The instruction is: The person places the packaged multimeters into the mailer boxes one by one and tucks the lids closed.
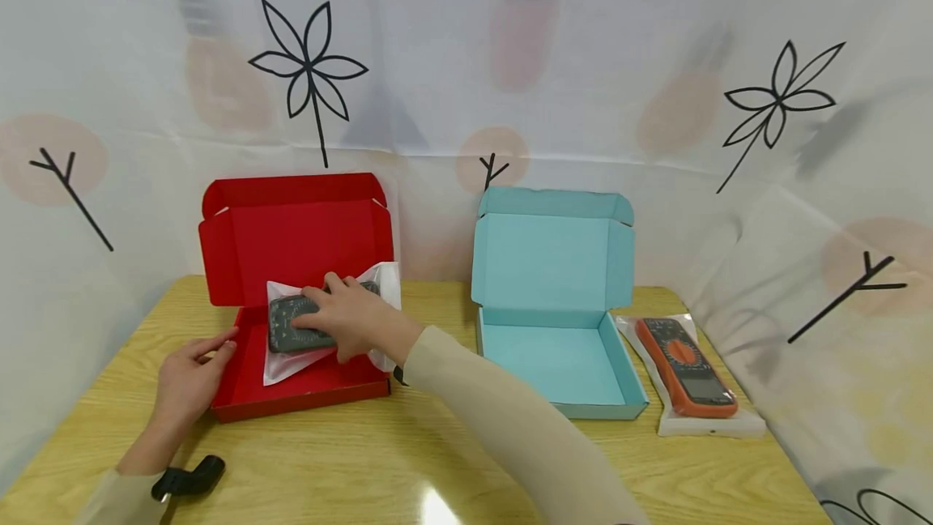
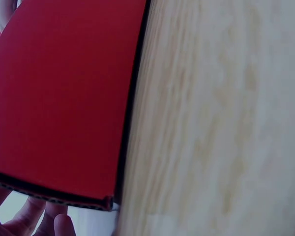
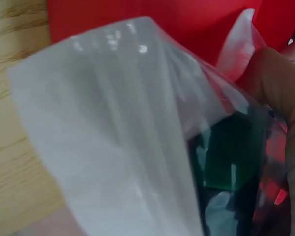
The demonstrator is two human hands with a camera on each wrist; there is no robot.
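My right hand (image 1: 360, 321) grips a dark multimeter (image 1: 284, 324) in a clear and white plastic bag (image 1: 280, 367). The meter lies tilted over the inside of an open red box (image 1: 306, 397). Close up in the right wrist view are the white end of the bag (image 3: 98, 128) and the meter's dark screen end (image 3: 231, 147); part of the hand (image 3: 280, 86) lies over it. My left hand (image 1: 188, 379) holds the left wall of the red box by its top edge. In the left wrist view, its fingertips are partly hidden behind the wall.
An open light blue box (image 1: 547, 359) stands to the right. Beside it lies an orange multimeter (image 1: 685, 367) on its plastic bag (image 1: 710, 426). Both boxes have raised lids and rest on a wooden table (image 1: 350, 460), with a patterned cloth (image 1: 430, 47) behind.
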